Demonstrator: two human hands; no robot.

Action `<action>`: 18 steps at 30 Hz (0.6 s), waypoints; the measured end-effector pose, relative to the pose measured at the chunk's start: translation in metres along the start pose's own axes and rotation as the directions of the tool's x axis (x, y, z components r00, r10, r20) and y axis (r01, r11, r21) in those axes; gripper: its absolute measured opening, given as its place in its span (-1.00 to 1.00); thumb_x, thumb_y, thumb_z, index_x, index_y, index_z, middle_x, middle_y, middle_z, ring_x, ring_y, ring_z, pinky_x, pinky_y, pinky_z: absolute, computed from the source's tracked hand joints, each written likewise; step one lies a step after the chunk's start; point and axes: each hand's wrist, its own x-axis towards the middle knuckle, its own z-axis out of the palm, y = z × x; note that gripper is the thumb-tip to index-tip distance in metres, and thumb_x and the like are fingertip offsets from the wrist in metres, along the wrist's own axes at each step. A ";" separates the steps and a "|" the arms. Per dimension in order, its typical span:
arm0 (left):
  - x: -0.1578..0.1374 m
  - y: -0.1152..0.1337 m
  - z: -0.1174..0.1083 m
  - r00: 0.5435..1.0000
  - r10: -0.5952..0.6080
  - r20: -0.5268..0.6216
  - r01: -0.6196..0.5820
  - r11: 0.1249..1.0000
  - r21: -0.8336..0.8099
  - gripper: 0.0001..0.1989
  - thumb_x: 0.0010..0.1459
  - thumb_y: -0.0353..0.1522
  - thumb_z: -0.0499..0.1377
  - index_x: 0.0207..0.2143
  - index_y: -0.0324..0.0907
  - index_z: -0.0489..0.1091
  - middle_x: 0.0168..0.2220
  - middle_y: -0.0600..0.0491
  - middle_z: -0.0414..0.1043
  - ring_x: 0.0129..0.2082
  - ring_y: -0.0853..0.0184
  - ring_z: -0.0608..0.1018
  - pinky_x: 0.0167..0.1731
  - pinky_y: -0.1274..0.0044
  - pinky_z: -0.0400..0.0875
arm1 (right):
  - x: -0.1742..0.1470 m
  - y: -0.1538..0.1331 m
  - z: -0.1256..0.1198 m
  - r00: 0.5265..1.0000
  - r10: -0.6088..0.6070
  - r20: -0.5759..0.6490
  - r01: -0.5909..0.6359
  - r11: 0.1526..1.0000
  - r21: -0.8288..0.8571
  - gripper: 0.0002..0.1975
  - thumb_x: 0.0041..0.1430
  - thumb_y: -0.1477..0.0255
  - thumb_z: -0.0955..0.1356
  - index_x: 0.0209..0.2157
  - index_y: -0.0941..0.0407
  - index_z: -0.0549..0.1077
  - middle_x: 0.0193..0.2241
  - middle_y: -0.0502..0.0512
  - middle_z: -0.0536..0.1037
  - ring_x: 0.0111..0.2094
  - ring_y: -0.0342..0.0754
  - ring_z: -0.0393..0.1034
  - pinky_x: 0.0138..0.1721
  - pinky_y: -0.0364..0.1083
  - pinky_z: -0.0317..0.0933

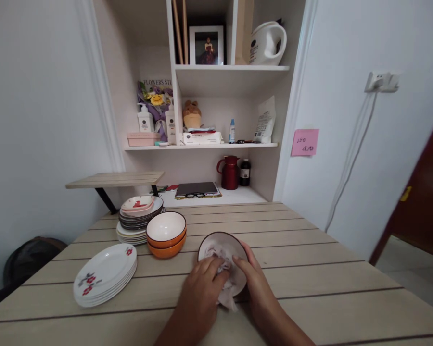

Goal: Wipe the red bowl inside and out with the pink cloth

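Note:
A bowl (234, 243) with a pale inside and a dark rim is tilted toward me above the front middle of the table. My right hand (254, 274) grips its right side, thumb over the rim and fingers behind. Inside the bowl, my left hand (205, 281) presses a crumpled whitish cloth or tissue (229, 298) against the surface, and one end hangs over the near rim. To the left are two stacked orange bowls (166, 245) with white insides. Closer to me on that side lies a stack of white oval plates (106, 271) with red flowers.
Behind the orange bowls stands a taller stack of plates (132, 233), topped by small pink-rimmed dishes (139, 204). A small raised shelf (115, 179) overhangs the table's back left. Along the back are a laptop (197, 189), glasses (195, 195), a red jug (230, 173) and a dark bottle (245, 173).

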 end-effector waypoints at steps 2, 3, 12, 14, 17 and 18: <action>0.001 0.000 -0.001 1.000 0.000 0.013 0.001 0.999 -0.054 -0.44 0.00 -0.64 0.12 0.05 -0.10 0.48 0.16 -0.04 0.50 0.17 0.13 0.48 0.18 0.26 0.43 | 0.000 0.000 0.000 1.000 0.006 -0.013 -0.007 1.000 -0.023 -0.46 -0.03 0.25 0.54 0.04 -0.05 0.51 -0.12 0.06 0.70 0.01 0.22 0.53 0.06 0.09 0.31; 0.001 0.000 -0.002 1.000 -0.003 0.021 0.005 0.996 -0.086 -0.42 -0.03 -0.65 0.12 0.04 -0.10 0.47 0.16 -0.04 0.50 0.18 0.13 0.47 0.19 0.26 0.41 | 0.000 -0.001 0.001 1.000 0.009 -0.016 -0.009 0.999 -0.032 -0.47 -0.03 0.23 0.55 0.02 -0.05 0.52 -0.11 0.06 0.70 -0.02 0.21 0.54 0.05 0.08 0.31; 0.005 0.005 -0.012 0.995 -0.032 0.093 0.070 0.900 -0.431 -0.50 -0.20 -0.60 0.11 -0.15 -0.07 0.35 -0.12 0.01 0.54 -0.05 0.16 0.54 0.13 0.25 0.43 | -0.004 -0.007 0.008 0.991 -0.113 0.064 0.120 0.987 -0.106 -0.54 -0.02 0.14 0.57 -0.08 -0.01 0.61 -0.14 0.08 0.69 -0.11 0.16 0.51 -0.04 0.02 0.31; 0.004 0.005 -0.012 0.994 -0.030 0.110 0.071 0.917 -0.392 -0.44 -0.17 -0.60 0.12 -0.06 -0.07 0.36 -0.09 -0.01 0.54 -0.02 0.14 0.54 0.16 0.21 0.42 | -0.004 -0.007 0.007 0.991 -0.105 0.079 0.112 0.989 -0.092 -0.54 -0.01 0.14 0.56 -0.07 -0.01 0.60 -0.13 0.08 0.69 -0.11 0.16 0.51 -0.02 0.03 0.31; 0.000 0.004 -0.009 0.994 0.007 0.112 0.023 0.964 -0.264 -0.20 -0.15 -0.59 0.14 0.22 -0.12 0.27 0.09 -0.08 0.50 0.13 0.08 0.49 0.25 0.17 0.35 | -0.004 -0.007 0.006 0.990 -0.098 0.097 0.105 0.991 -0.077 -0.57 0.04 0.16 0.55 -0.05 -0.03 0.60 -0.07 0.08 0.69 -0.04 0.16 0.50 0.06 0.04 0.28; -0.001 0.004 -0.008 0.993 0.014 0.115 0.012 0.974 -0.224 -0.14 -0.15 -0.59 0.14 0.29 -0.13 0.22 0.15 -0.09 0.48 0.18 0.07 0.47 0.26 0.17 0.35 | -0.004 -0.007 0.006 0.990 -0.096 0.098 0.104 0.991 -0.080 -0.57 0.05 0.16 0.55 -0.04 -0.03 0.59 -0.06 0.08 0.69 -0.03 0.17 0.50 0.08 0.05 0.27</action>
